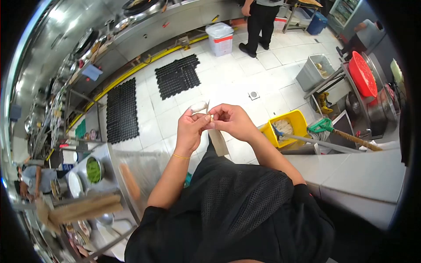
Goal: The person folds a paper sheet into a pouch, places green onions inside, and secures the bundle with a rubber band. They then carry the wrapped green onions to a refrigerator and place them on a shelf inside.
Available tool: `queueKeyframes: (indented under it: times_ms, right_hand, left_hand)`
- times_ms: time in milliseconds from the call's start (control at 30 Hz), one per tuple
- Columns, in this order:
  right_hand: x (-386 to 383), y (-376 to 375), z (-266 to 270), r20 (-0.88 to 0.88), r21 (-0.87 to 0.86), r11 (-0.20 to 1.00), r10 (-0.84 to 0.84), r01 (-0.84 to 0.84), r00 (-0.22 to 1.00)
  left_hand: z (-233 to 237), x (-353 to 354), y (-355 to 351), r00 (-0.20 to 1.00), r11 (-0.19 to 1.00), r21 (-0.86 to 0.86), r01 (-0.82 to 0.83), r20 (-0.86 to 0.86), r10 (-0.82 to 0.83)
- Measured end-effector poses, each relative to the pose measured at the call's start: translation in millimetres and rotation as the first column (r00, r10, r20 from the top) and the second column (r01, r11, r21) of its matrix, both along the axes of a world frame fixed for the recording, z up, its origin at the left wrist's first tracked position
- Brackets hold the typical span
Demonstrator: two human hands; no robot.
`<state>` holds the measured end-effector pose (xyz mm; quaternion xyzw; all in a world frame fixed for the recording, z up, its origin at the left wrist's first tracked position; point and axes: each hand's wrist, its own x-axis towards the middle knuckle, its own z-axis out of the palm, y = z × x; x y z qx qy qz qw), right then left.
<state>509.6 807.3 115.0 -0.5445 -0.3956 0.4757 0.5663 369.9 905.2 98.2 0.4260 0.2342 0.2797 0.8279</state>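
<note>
My left hand [190, 131] and my right hand [235, 121] meet in front of my body, thumbs and fingers pinched together. Between their fingertips is a small pale thing, mostly covered by the fingers; I cannot tell what it is. A flat, brownish paper-like strip [218, 142] hangs down from under the fingers, over my dark trouser leg. A whitish, rounded piece [198, 106] shows just beyond the left fingertips. On my left wrist is a thin yellow band.
A yellow mop bucket [299, 124] stands right, with a green-headed broom [322, 126] beside it. Black floor mats [123, 111] lie ahead near the cooking line. At left, a steel counter holds a bowl of greens [94, 170]. A person [258, 22] stands ahead by a white bucket [220, 39].
</note>
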Motion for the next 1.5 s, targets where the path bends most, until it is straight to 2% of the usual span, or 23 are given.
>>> queueKeyframes:
  times_ms: [100,300,467,600,733,933,1167,1267,1500]
  right_hand:
    - [37.9,32.0,-4.2,0.017,-0.022,0.997,-0.070,0.070,0.997]
    - [112.8,81.8,5.0,0.095,-0.054,0.965,-0.250,0.256,0.964]
    - [154.1,93.0,-0.2,0.079,-0.067,0.902,-0.422,0.427,0.903]
    - [187.0,100.1,-7.6,0.100,-0.073,0.846,-0.521,0.529,0.847]
    - [232.9,105.0,-12.7,0.107,-0.080,0.820,-0.558,0.567,0.823]
    - [325.9,118.2,-23.2,0.126,-0.060,0.843,-0.525,0.535,0.842]
    - [449.2,117.5,-7.2,0.109,-0.036,0.858,-0.507,0.513,0.855]
    - [486.6,115.7,-1.8,0.203,-0.044,0.855,-0.500,0.518,0.842]
    - [567.5,105.1,-10.0,0.158,-0.093,0.778,-0.604,0.621,0.781]
  left_hand:
    - [-7.0,42.5,43.7,0.996,0.996,0.020,0.083,0.033,-0.083]
    - [-5.5,141.9,118.7,0.955,0.954,0.059,0.295,-0.004,-0.295]
    - [-5.1,210.0,148.4,0.878,0.875,0.076,0.479,-0.072,-0.474]
    - [-11.1,258.7,162.2,0.835,0.835,0.039,0.549,-0.063,-0.546]
    - [-13.3,309.9,167.2,0.812,0.812,0.034,0.582,-0.076,-0.579]
    - [-17.5,401.3,181.2,0.811,0.811,0.063,0.582,-0.114,-0.574]
    - [-10.5,520.9,179.1,0.843,0.842,0.057,0.537,-0.059,-0.534]
    - [-12.4,558.3,175.5,0.849,0.847,0.059,0.528,-0.037,-0.527]
    - [-13.2,652.6,168.6,0.766,0.766,0.026,0.643,-0.053,-0.641]
